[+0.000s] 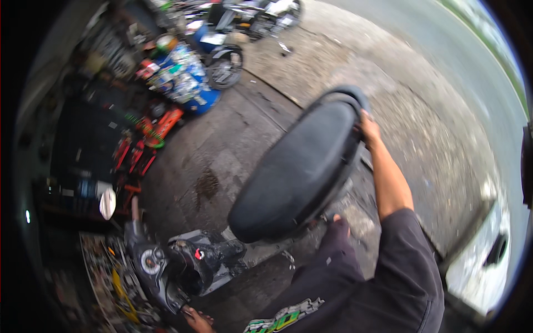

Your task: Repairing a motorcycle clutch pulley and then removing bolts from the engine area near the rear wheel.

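A scooter stands in front of me, its long black seat [300, 166] filling the middle of the view. Around the rail at the seat's rear end, my right hand [370, 129] is closed, arm stretched out. At the lower edge, my left hand [199, 321] is closed at the end of the handlebar [176, 304], partly cut off by the frame. Between the grips sits a round speedometer [151, 261]. A mirror [107, 204] rises from the bar's far side. Below the dash, a small red part [199, 253] shows on the grey body.
A blue drum [202, 102] heaped with bottles and litter stands at the upper left, near parked motorcycles [250, 19]. Red metal equipment [166, 123] lies on the left. Tools [116, 288] crowd the lower left. A white object [480, 261] stands right; a road [472, 72] runs beyond.
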A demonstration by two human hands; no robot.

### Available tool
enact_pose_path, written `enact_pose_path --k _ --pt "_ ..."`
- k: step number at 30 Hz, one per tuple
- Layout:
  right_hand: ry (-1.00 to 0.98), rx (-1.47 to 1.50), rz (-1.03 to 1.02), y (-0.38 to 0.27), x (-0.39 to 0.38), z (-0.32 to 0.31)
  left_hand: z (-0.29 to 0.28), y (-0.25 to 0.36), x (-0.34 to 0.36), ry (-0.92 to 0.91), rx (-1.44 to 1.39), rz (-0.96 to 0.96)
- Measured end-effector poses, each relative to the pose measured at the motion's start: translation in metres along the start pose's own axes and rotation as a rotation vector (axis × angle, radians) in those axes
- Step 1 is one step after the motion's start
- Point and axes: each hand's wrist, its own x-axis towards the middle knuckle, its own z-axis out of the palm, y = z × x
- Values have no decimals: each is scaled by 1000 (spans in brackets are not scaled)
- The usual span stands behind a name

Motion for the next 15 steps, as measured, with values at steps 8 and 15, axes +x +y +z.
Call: enact_pose_path --k 8,15 --pt "338 -305 -172 44 59 -36 20 -25 34 46 -114 128" --pt "337 -291 -160 77 9 -8 -7 -65 80 67 57 118"
